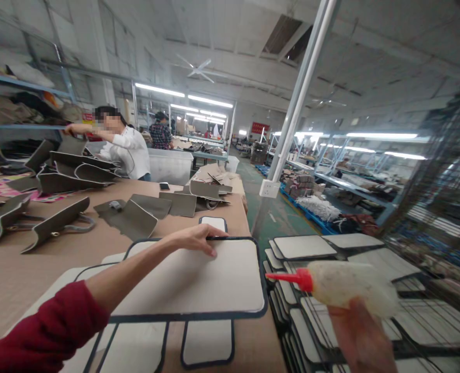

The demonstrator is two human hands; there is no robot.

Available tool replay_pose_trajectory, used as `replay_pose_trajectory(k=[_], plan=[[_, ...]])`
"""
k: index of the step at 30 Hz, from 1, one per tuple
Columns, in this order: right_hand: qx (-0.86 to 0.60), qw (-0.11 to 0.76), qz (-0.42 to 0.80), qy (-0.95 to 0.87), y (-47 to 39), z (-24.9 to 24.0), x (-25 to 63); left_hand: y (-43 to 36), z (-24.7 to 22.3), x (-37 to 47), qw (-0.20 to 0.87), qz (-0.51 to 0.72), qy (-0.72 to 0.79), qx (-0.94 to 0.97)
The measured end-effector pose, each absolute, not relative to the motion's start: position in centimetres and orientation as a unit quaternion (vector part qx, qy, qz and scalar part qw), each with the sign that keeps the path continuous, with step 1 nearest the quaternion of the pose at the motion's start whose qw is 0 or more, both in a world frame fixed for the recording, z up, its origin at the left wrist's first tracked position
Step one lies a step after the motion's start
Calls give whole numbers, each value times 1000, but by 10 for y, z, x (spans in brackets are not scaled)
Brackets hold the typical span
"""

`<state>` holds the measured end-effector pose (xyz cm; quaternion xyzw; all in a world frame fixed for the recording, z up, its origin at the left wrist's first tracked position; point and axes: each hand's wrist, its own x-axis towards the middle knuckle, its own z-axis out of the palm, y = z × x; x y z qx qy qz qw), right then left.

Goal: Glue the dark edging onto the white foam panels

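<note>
My left hand (195, 239) grips the far edge of a large white panel with a dark rim (230, 285), thumb on its face and fingers over the edge. In my right hand (360, 331) is a cloudy squeeze bottle (350, 285), held sideways. Its red nozzle (288, 278) points left, close to the panel's right edge. Whether the tip touches the rim I cannot tell. Smaller dark-rimmed white panels (209, 342) lie on the table under and in front of the large one.
Stacks of similar panels (307, 247) fill a rack at the right. Grey-brown bag pieces (137, 217) and a phone (164, 186) lie across the brown table (113, 194). A metal post (292, 114) with a socket stands ahead. A co-worker in white (131, 153) works at the far left.
</note>
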<state>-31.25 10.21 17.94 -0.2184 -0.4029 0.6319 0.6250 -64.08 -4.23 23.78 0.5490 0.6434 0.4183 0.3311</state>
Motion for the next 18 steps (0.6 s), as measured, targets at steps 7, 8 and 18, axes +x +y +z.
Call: replay_pose_trajectory(k=[7, 8, 18], plan=[[-163, 549, 619, -537, 127, 210, -315, -65, 256, -631, 397, 346, 616, 585], [-157, 539, 620, -548, 127, 210, -315, -67, 258, -629, 402, 343, 618, 583], [-153, 517, 620, -570, 132, 212, -298, -70, 266, -618, 419, 306, 612, 597]])
